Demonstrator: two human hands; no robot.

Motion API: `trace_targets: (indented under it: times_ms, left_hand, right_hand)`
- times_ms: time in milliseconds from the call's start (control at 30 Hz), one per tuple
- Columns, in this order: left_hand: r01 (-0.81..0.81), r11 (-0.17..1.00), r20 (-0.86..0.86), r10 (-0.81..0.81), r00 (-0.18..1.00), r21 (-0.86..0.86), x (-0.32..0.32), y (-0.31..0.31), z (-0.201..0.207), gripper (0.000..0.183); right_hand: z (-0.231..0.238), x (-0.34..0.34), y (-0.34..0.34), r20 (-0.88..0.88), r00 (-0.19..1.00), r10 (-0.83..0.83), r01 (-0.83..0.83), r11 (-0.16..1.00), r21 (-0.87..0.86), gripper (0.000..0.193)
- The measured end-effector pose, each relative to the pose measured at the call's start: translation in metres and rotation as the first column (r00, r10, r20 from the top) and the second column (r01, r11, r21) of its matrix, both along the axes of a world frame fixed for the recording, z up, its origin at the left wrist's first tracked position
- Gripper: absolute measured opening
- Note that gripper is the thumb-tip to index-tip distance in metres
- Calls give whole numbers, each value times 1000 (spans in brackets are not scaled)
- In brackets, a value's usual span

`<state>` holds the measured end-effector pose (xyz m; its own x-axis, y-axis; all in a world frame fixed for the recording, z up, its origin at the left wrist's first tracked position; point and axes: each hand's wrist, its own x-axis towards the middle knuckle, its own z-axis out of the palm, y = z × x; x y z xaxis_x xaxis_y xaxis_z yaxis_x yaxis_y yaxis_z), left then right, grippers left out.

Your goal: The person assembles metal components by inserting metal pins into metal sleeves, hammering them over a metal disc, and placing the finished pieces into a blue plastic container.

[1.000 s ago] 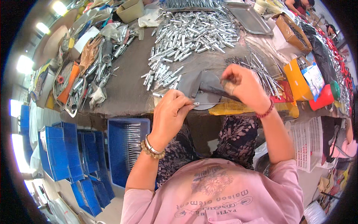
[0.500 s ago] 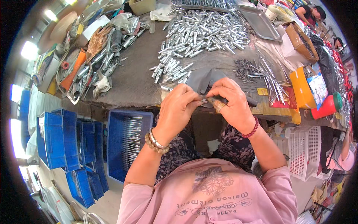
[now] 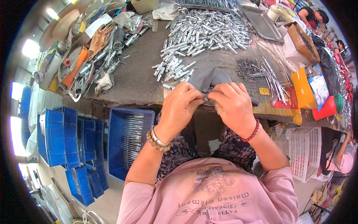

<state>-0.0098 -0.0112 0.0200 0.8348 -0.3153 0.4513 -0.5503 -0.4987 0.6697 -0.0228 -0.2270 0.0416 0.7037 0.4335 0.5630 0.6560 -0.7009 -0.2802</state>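
Observation:
My left hand point(image 3: 182, 103) and my right hand point(image 3: 234, 106) meet over the table's near edge, fingertips almost touching. The left thumb and fingers pinch a small metal piece point(image 3: 205, 99), mostly covered by the fingertips. My right fingers are pinched together against the same spot; what they hold is hidden. Just beyond the hands is a dark grey curved piece point(image 3: 201, 77) on the table. A big heap of short silver metal tubes point(image 3: 209, 31) lies farther back, with some strays point(image 3: 173, 69) near my left hand. Small dark pins point(image 3: 247, 71) and long thin rods point(image 3: 274, 80) lie to the right.
A blue bin of metal rods point(image 3: 130, 143) stands below the table on the left, near stacked blue bins point(image 3: 59, 138). Tools and a glove point(image 3: 101, 40) crowd the far left. A metal tray point(image 3: 263, 23), yellow box point(image 3: 304, 87) and red container point(image 3: 326, 107) stand at right.
My right hand has turned slightly, its fingers now more closed over the small piece. The left hand keeps its pinch in nearly the same place. The view has shifted slightly.

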Motion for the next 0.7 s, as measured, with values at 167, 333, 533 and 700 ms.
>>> trace_targets:
  times_ms: [167, 333, 533, 700]
  left_hand:
    - [18, 999, -25, -19, 1000, -38, 0, -1, 0, 11]
    - [42, 997, -85, -48, 995, -64, 1, 1, -1, 14]
    - [31, 999, -141, -33, 989, -18, 3, 0, 6, 14]
    - [40, 998, -99, -45, 994, -52, 5, 0, 1, 13]
  right_hand:
    - [17, -2, -28, 32, 991, -132, 133, 990, -48, 36]
    - [14, 0, -46, -210, 958, -195, 175, 978, -110, 44]
    - [32, -24, -47, -231, 961, -155, 181, 979, 97, 56]
    - [37, -43, -40, -70, 987, -143, 149, 985, 84, 64]
